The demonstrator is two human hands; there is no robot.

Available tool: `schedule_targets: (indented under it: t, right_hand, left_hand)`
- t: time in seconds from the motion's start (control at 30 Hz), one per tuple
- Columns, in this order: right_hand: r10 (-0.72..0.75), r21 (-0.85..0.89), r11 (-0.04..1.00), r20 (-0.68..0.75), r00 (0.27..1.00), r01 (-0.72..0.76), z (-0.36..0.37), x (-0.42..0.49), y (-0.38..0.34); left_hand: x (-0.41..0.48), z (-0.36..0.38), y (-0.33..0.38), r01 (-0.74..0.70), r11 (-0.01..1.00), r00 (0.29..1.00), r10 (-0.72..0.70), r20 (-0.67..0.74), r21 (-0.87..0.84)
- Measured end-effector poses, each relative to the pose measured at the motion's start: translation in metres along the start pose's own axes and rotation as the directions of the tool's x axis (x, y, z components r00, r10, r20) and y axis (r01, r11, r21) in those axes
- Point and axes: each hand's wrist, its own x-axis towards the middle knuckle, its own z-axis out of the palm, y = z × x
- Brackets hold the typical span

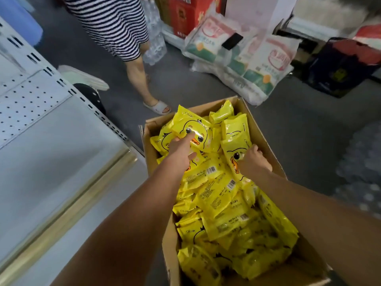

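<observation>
I've got both hands down in the open brown cardboard box (260,137), which sits on the grey floor (299,145) just beside the white perforated metal shelf (41,104) and is packed with glossy yellow packets. My left hand (181,149) holds a yellow plastic packet with a cartoon duck face (189,124), raised above the heap at the far end of the box, the fingers (177,139) curled round its near edge. My right hand (254,159) clamps a second yellow duck-printed packet (235,141) standing against the right wall, its fingers (253,149) bent over it.

To do this pick well, I'd say grip across the packet's firm body rather than the slippery sealed edge, and lift straight up so the neighbours don't slide. One packet per hand looks manageable; the film is shiny and could slip.

As for reading, the packets carry small lettering that looks like "ckak" near the top corner. The ones lying face down show white barcode stickers and fine print too small to make out. Beyond the box, white bagged goods with red and green print (266,65) lie on the floor, their writing unreadable from here.
</observation>
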Motion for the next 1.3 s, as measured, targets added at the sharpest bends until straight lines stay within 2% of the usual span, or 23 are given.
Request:
schedule_targets:
  t: [0.1,0.27,0.37,0.43,0.5,0.6,0.73,0.8,0.9,1.1,1.2,1.3]
  right_hand:
    - [0.017,-0.058,0.998,-0.033,0.999,-0.019,0.004,0.006,-0.002]
    - [-0.010,-0.118,0.993,0.016,1.000,0.012,-0.001,0.006,0.002]
    - [-0.089,-0.122,0.989,-0.016,0.996,0.086,0.003,0.002,0.006]
    - [-0.165,-0.136,0.978,-0.039,0.986,0.158,0.007,-0.003,0.010]
    - [-0.193,0.017,0.981,-0.004,0.981,0.193,0.010,-0.011,0.013]
    - [-0.183,0.341,0.930,0.104,0.978,0.137,0.008,-0.033,0.014]
    - [-0.278,0.534,0.835,0.209,0.938,0.129,-0.001,-0.070,0.004]
    - [-0.335,0.600,0.794,0.296,0.894,0.099,-0.011,-0.090,-0.004]
    - [-0.413,0.575,0.807,0.383,0.826,0.137,-0.015,-0.123,-0.019]
    - [-0.532,0.579,0.784,0.437,0.725,0.226,-0.015,-0.207,-0.065]
    - [-0.587,0.625,0.739,0.417,0.693,0.250,-0.010,-0.257,-0.100]
    - [-0.679,0.679,0.681,0.446,0.583,0.274,0.003,-0.312,-0.141]
  left_hand:
    - [0.011,0.009,-0.001,-0.014,0.998,0.998,0.011,-0.062,-0.057]
    - [0.019,0.007,-0.009,-0.134,0.991,0.986,0.134,-0.102,0.002]
    - [0.008,0.001,-0.015,-0.288,0.954,0.945,0.297,-0.139,0.083]
    - [-0.005,-0.010,-0.017,-0.329,0.938,0.929,0.342,-0.142,0.109]
    - [-0.017,-0.024,-0.021,-0.303,0.944,0.935,0.321,-0.148,0.132]
    - [-0.029,-0.054,-0.025,-0.292,0.955,0.946,0.295,-0.138,0.039]
    - [-0.057,-0.100,-0.037,-0.290,0.954,0.950,0.279,-0.141,-0.068]
    - [-0.070,-0.119,-0.041,-0.306,0.943,0.947,0.288,-0.141,-0.129]
    - [-0.099,-0.160,-0.042,-0.274,0.929,0.957,0.237,-0.170,-0.249]
    - [-0.156,-0.259,-0.039,-0.317,0.882,0.935,0.229,-0.271,-0.350]
    - [-0.183,-0.310,-0.041,-0.368,0.875,0.908,0.266,-0.325,-0.313]
    - [-0.212,-0.353,-0.046,-0.372,0.892,0.906,0.288,-0.311,-0.257]
